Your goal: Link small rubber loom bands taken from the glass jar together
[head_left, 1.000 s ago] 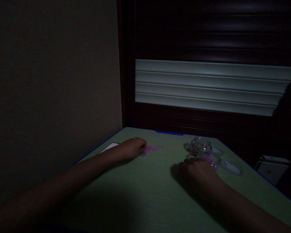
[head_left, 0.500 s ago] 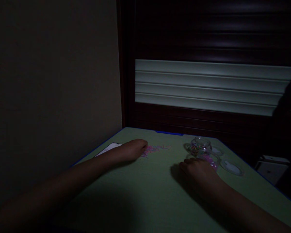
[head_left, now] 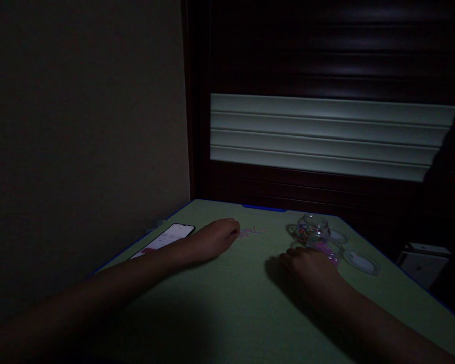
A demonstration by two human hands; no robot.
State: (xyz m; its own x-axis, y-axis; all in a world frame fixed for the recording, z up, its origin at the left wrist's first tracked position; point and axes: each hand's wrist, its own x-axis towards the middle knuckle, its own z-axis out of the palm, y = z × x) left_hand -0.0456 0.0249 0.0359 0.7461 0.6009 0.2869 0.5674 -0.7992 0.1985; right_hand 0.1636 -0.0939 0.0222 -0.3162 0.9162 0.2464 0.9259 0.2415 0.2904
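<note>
Over the left part of the pile of tiny pink and purple pieces [head_left: 255, 231] is my left hand [head_left: 216, 238], its fingers curled together. What they hold, if anything, is hidden. My right hand [head_left: 307, 264] is closed too, low over the table in front of a clear jar with pink pieces [head_left: 328, 253]. Its fingertips are dark, and their contents cannot be made out. Just behind stands a second clear jar [head_left: 311, 227] with multicoloured pieces.
A lit phone [head_left: 167, 238] lies by my left forearm. Two clear lids [head_left: 362, 263] rest right of the jars on the green table [head_left: 231, 303]. A wall [head_left: 87, 111] borders the left side, and a dark slatted panel [head_left: 326, 136] rises behind. A white box [head_left: 422, 268] is beyond the right edge.
My left hand has shifted slightly right over the pile, hiding more of it or drawing pieces along. More of the phone shows. My right hand has stayed nearly still.
</note>
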